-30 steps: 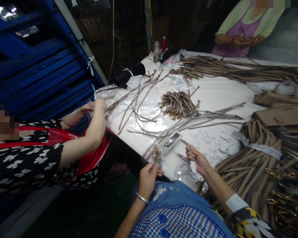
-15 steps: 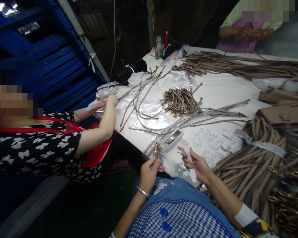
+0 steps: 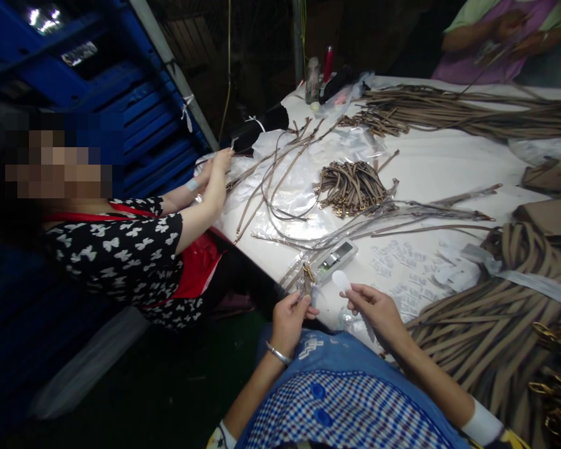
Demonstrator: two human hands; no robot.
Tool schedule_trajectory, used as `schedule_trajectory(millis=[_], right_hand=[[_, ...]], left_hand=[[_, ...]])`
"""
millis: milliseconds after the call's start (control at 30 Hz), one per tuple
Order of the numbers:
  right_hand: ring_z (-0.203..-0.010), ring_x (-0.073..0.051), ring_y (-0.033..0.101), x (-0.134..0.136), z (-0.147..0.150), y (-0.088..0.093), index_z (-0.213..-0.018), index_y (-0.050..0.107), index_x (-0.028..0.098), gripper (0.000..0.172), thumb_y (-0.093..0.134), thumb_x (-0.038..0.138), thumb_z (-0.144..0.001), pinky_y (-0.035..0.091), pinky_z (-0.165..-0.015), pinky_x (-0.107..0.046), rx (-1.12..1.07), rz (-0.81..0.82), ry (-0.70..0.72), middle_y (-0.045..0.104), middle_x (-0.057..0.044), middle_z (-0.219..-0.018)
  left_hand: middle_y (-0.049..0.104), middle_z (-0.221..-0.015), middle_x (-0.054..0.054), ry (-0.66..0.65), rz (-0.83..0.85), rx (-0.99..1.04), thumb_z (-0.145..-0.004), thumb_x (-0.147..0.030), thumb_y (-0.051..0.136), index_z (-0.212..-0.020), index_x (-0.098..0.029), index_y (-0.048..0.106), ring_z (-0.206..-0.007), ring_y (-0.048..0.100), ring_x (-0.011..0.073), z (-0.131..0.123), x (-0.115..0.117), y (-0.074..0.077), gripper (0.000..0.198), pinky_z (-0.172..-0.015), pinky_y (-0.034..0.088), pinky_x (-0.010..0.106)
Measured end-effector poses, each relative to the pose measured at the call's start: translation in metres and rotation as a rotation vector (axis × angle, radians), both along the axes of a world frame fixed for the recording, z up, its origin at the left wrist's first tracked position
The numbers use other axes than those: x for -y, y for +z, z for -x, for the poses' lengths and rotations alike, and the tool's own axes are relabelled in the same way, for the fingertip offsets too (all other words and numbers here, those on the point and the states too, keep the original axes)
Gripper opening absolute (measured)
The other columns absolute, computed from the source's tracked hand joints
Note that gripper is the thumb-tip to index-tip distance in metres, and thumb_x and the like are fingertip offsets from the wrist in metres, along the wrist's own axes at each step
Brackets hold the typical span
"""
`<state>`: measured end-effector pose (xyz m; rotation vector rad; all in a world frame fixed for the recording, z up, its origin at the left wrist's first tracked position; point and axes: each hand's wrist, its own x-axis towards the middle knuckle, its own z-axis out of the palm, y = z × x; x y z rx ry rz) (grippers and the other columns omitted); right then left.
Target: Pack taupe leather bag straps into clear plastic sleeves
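My left hand [image 3: 290,321] pinches the end of a brown strap [image 3: 306,285] with a gold clasp, close to the table's front edge. Between the thumb and fingers of my right hand [image 3: 371,307] is a white round tag [image 3: 341,282], held up just right of the strap. Something dark and thin shows under that hand, too unclear to name. A grey-white device with a display [image 3: 335,259] lies on the table just beyond both hands. Many small white labels [image 3: 397,259] are spread to its right.
On the white table [image 3: 430,163] lie a heap of short straps [image 3: 353,187], a long strap bundle [image 3: 458,112] and a tied strap bundle [image 3: 490,287] at right. Bags [image 3: 549,215] sit behind it. Co-workers stand at left [image 3: 135,249] and far right [image 3: 495,37]. Bottles [image 3: 313,84] stand at the back.
My right hand has gone from loosely spread fingers to pinching the white round tag. My left hand keeps its hold on the strap. The left co-worker's hands have shifted up and right.
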<state>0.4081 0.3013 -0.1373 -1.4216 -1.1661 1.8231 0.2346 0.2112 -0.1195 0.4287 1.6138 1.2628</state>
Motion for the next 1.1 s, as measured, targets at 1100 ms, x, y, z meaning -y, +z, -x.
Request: schedule_trajectory(millis=[1100], right_hand=[[-0.078,-0.020,0.062,0.033,0.033,-0.033,-0.079,0.074,0.021,0.028,0.076,0.047,-0.068,0.049,-0.063,-0.027,-0.359,0.331,-0.055,0.072,-0.003,-0.087]], left_hand=[[0.068,-0.102,0.006,-0.708,0.010,-0.974,-0.093,-0.023,0.042,-0.133,-0.025,0.051,-0.088,0.066,0.0195,-0.012,-0.014,-0.002,0.041,-0.078,0.054,0.028]])
